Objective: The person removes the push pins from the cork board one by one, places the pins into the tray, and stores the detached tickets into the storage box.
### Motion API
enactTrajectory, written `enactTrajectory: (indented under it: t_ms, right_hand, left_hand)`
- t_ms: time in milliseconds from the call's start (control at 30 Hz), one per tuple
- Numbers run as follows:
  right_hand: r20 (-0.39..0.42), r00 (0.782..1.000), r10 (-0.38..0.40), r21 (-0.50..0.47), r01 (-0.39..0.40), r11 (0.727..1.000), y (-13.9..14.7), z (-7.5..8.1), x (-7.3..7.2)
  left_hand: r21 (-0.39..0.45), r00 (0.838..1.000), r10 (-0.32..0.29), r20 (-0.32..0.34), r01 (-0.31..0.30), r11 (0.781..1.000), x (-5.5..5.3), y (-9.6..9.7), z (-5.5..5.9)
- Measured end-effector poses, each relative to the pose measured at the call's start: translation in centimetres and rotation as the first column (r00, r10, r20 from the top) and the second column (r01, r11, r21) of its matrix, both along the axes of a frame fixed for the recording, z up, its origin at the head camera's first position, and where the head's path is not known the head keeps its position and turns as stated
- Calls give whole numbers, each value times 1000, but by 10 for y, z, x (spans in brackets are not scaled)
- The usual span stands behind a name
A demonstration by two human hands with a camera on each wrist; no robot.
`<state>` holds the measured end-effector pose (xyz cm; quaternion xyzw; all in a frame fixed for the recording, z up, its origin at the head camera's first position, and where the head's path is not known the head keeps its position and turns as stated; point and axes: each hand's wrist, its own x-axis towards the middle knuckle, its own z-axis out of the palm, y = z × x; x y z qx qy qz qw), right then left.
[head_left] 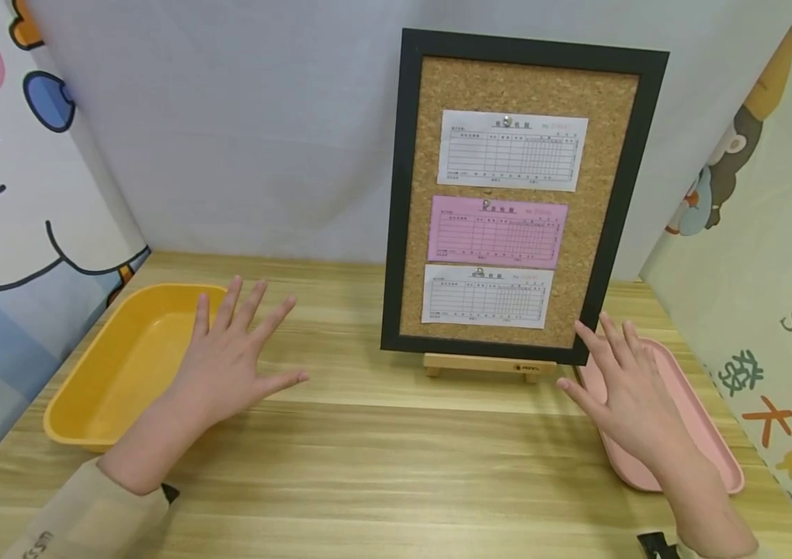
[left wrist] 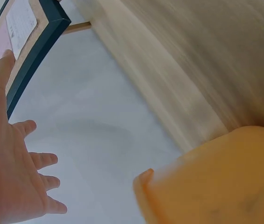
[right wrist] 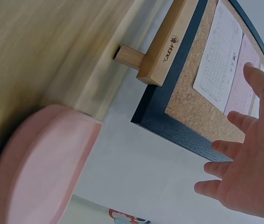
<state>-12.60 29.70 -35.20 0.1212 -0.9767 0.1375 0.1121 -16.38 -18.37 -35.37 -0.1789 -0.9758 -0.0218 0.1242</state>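
Observation:
Fingers spread wide, the left hand (head_left: pixel 224 361) hovers by the right side of a yellow basin (head_left: pixel 64 396) and holds nothing. Over a pink tray (head_left: pixel 699 419) the right hand (head_left: pixel 633 400) is also spread, its palm bare in the right wrist view. Between and beyond the hands stands a black-framed corkboard (head_left: pixel 606 155). Three receipt slips are pinned to it in a column: a white slip (head_left: pixel 511 159) on top, a pink slip (head_left: pixel 497 241) in the middle and another white slip (head_left: pixel 487 303) below. Each has a pushpin at its upper edge.
A small wooden easel (head_left: pixel 490 363) carries the corkboard on the wood-grain table (head_left: pixel 368 481). Behind it hangs a pale grey cloth (head_left: pixel 242 132). Cartoon-printed panels flank the table on the left (head_left: pixel 12 194) and right (head_left: pixel 752 256).

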Motion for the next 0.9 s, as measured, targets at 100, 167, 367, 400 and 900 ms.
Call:
enactTrajectory:
  t_ms: [100,167,367,400,900]
  right_hand:
    - [-11,1000,8,10,-8,1000,-1,5,-1]
    - [-23,1000,13,12,-13,1000,-1,9,-2]
    - [-61,998,23,-6,-23,1000,-3,27,-4]
    - [-67,997,25,-16,-26,1000,-4,30,-5]
    - [-315,949,18,-83,-46,995,-15,67,-13]
  left_hand:
    - [4,1000,-7,-13,8,1000,-1,2,6]
    - [3,1000,-11,-24,11,1000,-1,4,11]
    - [12,999,-17,-32,18,1000,-3,9,29]
    - [15,999,-19,-33,19,1000,-3,10,32]
    - [102,983,-40,-178,59,993,-18,23,80]
